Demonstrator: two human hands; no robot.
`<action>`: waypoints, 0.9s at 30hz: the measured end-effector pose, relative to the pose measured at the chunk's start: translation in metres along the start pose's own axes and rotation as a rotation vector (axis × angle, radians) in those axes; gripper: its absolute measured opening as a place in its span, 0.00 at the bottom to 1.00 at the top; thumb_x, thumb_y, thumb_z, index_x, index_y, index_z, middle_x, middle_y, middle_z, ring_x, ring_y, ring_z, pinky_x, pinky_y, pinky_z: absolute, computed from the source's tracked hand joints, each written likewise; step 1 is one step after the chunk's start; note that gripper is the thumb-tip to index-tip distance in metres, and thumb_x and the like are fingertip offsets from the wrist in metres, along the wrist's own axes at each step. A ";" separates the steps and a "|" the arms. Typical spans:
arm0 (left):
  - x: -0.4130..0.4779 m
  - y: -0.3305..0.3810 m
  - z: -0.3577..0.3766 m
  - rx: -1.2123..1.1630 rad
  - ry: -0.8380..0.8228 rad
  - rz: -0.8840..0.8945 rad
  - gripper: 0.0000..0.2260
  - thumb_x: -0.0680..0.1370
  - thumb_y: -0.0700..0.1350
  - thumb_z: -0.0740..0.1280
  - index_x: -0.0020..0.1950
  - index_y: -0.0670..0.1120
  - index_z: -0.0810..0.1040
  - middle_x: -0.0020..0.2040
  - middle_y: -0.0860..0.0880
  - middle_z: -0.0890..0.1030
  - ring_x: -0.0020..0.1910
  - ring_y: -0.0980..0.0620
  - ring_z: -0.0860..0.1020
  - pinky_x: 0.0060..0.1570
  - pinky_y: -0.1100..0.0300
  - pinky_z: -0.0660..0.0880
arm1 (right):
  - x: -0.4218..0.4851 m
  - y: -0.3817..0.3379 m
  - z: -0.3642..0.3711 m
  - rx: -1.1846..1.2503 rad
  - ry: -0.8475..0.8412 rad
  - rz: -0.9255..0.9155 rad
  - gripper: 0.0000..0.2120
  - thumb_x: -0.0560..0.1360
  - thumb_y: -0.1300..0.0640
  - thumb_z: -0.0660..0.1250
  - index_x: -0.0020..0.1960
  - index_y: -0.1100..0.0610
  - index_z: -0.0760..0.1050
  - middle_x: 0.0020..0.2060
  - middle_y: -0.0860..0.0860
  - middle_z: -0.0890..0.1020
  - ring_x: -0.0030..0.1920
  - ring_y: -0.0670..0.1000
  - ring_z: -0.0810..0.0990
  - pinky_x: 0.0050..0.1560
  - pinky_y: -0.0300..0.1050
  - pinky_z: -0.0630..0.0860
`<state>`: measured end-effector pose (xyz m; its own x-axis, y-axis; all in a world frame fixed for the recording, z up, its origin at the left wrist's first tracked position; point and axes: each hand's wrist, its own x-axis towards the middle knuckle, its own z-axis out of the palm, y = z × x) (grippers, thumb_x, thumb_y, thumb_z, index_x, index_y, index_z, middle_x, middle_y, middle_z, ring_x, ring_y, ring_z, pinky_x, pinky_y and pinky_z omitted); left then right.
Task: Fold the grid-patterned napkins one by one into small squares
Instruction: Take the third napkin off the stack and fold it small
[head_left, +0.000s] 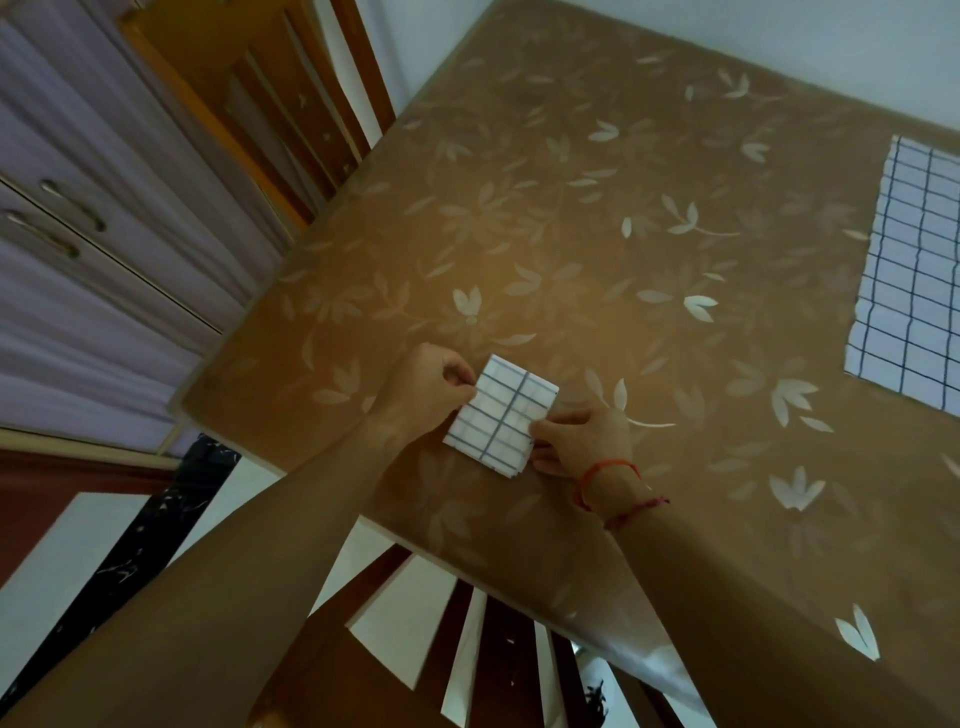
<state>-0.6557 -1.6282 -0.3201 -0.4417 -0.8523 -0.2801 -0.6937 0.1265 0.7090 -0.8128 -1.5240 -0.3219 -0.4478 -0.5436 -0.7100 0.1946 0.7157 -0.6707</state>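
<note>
There is one big counter (571, 208). It has a brown cover with pale leaves all over it. Beside it on the left stands one cupboard (78, 270) with two metal handles. There are two wooden chairs, one chair at the far side (270, 114) and one chair at the near side (498, 629).

There are two napkins. The open napkin (909, 270) lies flat on the counter, far off to the right, and part of it runs out of the picture. It is white with dark blue lines that make boxes.

Two bare arms reach in. The left grip (426, 389) pinches the left edge of the folded napkin (501, 415). The right grip (582, 441) pinches its right corner. This napkin is a small, thick, almost square pack near the near edge of the counter. It is white with blue lines, and its layers show at the near edge.

One red thread (608, 483) goes round the right wrist.
</note>
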 end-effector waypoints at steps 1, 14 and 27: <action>0.000 0.001 0.000 0.002 0.007 0.003 0.02 0.72 0.41 0.73 0.44 0.46 0.83 0.34 0.55 0.80 0.33 0.57 0.79 0.37 0.59 0.79 | 0.001 -0.001 0.000 0.001 0.003 0.000 0.07 0.72 0.67 0.72 0.39 0.61 0.75 0.33 0.58 0.80 0.31 0.54 0.80 0.32 0.47 0.81; -0.014 -0.002 -0.003 0.063 0.011 -0.003 0.03 0.72 0.41 0.73 0.45 0.46 0.84 0.36 0.59 0.79 0.34 0.63 0.77 0.32 0.74 0.71 | 0.001 0.013 0.007 -0.074 0.013 -0.024 0.08 0.69 0.66 0.74 0.37 0.59 0.77 0.32 0.57 0.81 0.29 0.50 0.81 0.27 0.41 0.79; -0.024 -0.021 -0.006 0.102 0.074 0.119 0.05 0.75 0.43 0.70 0.50 0.47 0.83 0.42 0.54 0.82 0.40 0.58 0.79 0.41 0.62 0.78 | -0.008 0.023 0.005 -0.131 0.095 -0.122 0.09 0.68 0.54 0.77 0.41 0.58 0.80 0.34 0.54 0.84 0.31 0.51 0.84 0.31 0.46 0.82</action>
<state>-0.6273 -1.6131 -0.3247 -0.4834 -0.8630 -0.1471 -0.6948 0.2760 0.6641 -0.8008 -1.5057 -0.3329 -0.5422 -0.5904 -0.5979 0.0212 0.7017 -0.7122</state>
